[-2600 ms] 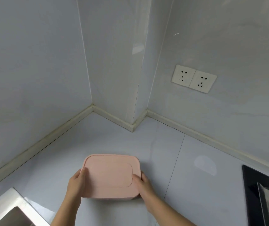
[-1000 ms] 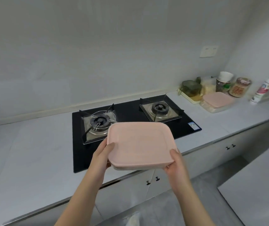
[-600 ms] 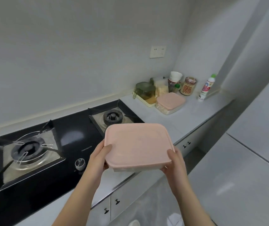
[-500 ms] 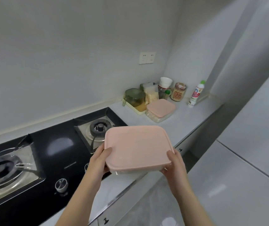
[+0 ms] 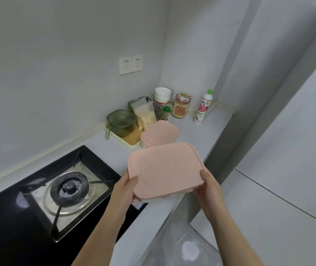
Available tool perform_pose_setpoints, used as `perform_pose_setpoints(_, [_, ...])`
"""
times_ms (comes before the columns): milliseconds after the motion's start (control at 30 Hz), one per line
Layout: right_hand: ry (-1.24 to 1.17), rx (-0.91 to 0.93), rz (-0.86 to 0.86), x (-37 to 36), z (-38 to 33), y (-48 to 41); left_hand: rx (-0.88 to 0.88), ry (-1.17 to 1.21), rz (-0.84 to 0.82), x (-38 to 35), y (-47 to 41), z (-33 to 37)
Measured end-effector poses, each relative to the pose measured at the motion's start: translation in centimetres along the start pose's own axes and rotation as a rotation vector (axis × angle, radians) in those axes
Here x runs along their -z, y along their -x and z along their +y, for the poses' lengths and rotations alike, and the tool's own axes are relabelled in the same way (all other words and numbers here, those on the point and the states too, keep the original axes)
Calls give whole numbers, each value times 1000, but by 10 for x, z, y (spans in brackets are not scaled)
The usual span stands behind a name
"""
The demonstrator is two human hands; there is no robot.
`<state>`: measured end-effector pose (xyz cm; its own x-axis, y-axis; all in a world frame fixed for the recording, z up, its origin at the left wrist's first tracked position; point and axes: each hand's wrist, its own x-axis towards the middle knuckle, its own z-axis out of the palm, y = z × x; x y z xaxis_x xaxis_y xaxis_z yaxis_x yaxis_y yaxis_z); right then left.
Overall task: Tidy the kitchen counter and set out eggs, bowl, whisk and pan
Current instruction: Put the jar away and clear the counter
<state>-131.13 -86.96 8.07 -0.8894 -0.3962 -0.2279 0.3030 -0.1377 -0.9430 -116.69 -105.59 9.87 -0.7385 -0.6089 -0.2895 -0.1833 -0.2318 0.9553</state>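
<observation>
I hold a flat container with a pink lid (image 5: 165, 168) in the air above the counter's front edge, right of the stove. My left hand (image 5: 125, 186) grips its left side and my right hand (image 5: 208, 186) grips its right side. A second pink-lidded container (image 5: 160, 132) sits on the grey counter (image 5: 197, 135) just beyond it. No eggs, bowl, whisk or pan show among what I can see.
A black gas hob (image 5: 38, 192) with a burner (image 5: 68, 186) lies at the left. In the far corner stand a green-lidded box (image 5: 121, 121) on a cream tray (image 5: 129, 140), a bag of grains (image 5: 145, 115), jars (image 5: 181, 105) and a white bottle (image 5: 203, 106). Floor lies at the right.
I lifted the pink-lidded container from the left corner of the counter and carried it rightward past the hob. The far-corner jars and the other pink container have come closer.
</observation>
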Motion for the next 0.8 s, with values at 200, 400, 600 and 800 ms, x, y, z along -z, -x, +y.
perform_pose_setpoints(200, [65,-51,68,-1,-21,-76,-30,-122,-23,-28,-65,10])
perform_pose_setpoints(400, [193,-70,35,-6,-46,-178,37,-110,104,-80,-131,19])
perform_pose_setpoints(600, [391,-104,-100,-2,-55,-295,-29,-38,263,-133,-185,26])
perform_pose_setpoints(800, [424,-120,-224,-13,-55,-374,13,14,433,-169,-231,26])
